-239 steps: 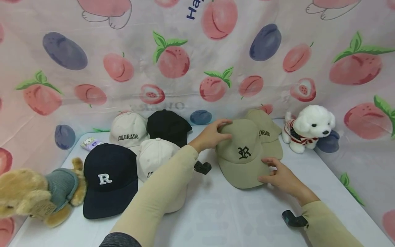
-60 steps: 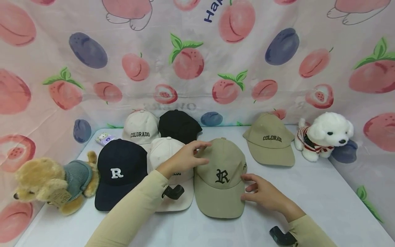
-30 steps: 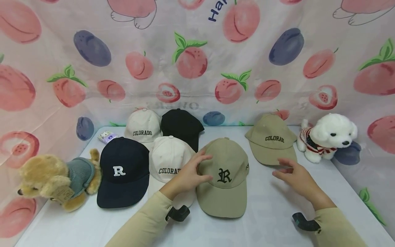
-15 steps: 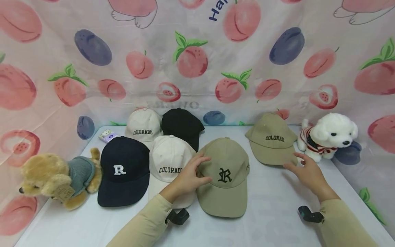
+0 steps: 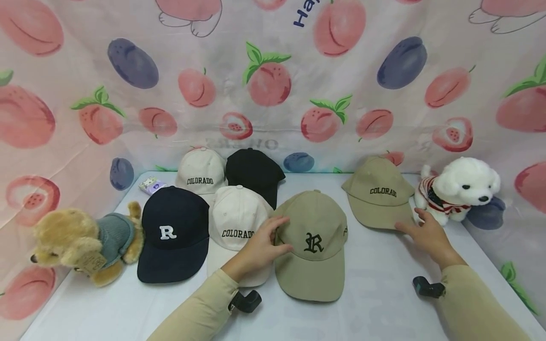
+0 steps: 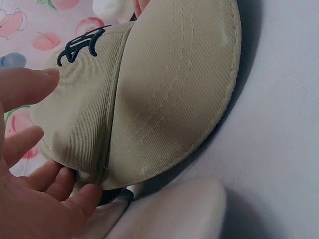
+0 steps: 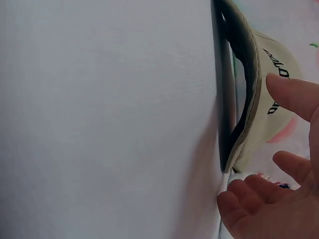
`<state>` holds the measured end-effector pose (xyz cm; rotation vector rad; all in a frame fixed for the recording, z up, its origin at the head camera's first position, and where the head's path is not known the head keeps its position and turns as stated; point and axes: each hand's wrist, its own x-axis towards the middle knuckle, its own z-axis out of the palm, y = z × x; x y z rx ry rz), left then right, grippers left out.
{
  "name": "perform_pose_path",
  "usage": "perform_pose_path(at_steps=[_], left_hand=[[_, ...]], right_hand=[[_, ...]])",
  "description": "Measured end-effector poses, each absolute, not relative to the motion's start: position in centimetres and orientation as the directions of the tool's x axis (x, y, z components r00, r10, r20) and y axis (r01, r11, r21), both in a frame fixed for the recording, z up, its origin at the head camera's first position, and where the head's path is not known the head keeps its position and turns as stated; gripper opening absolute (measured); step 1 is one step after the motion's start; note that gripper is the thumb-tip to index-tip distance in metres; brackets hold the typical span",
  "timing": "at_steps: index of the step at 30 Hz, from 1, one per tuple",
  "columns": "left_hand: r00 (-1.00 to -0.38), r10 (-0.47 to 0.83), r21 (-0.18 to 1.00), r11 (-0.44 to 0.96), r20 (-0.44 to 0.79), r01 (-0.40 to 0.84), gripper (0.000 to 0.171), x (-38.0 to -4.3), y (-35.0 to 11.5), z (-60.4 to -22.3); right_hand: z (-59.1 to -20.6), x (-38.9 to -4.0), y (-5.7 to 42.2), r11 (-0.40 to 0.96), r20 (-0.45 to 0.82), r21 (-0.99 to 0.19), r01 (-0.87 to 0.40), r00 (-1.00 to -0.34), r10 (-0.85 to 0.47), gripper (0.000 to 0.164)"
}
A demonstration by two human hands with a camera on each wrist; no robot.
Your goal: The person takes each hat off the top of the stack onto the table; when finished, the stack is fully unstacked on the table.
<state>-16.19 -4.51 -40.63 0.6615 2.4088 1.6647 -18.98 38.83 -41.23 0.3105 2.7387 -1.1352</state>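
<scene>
In the head view a khaki cap with a dark gothic R (image 5: 314,242) sits upright on the table, its brim toward me. My left hand (image 5: 258,246) is at its left side with loosely bent fingers; in the left wrist view some fingertips (image 6: 62,181) touch its lower edge. Farther right stands a khaki COLORADO cap (image 5: 377,192). My right hand (image 5: 435,239) is at the right corner of its brim, thumb and fingers apart; the right wrist view has the thumb (image 7: 291,94) in front of the brim. Whether it touches, I cannot tell.
Left of the R cap are a white COLORADO cap (image 5: 239,215), a navy R cap (image 5: 172,255), another white cap (image 5: 200,168) and a black cap (image 5: 253,170). Plush dogs, one brown (image 5: 68,232) and one white (image 5: 469,182), flank the caps. A small purple packet (image 5: 151,185) lies behind.
The khaki R cap has come left and nearer, away from the khaki COLORADO cap. My right hand has left it and moved right to the COLORADO cap's brim; my left hand stays beside the R cap.
</scene>
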Motion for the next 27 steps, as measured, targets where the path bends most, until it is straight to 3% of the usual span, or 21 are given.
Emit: perform_pose_path(at_steps=[10, 17, 27], left_hand=[[-0.894, 0.424, 0.92, 0.275, 0.143, 0.278, 0.067, -16.6, -4.7, -41.0], [-0.9, 0.42, 0.914, 0.307, 0.119, 0.264, 0.064, -16.5, -4.7, -40.9], [-0.897, 0.423, 0.912, 0.306, 0.127, 0.273, 0.063, -16.6, -4.8, -41.1]], right_hand=[[-41.5, -20.0, 38.6, 0.655, -0.203, -0.723, 0.219, -0.974, 0.102, 0.1], [-41.4, -20.7, 38.6, 0.712, -0.249, -0.674, 0.197, -0.968, 0.032, 0.109], [-41.3, -21.8, 38.0, 0.754, -0.244, -0.641, 0.144, -0.97, -0.022, 0.105]])
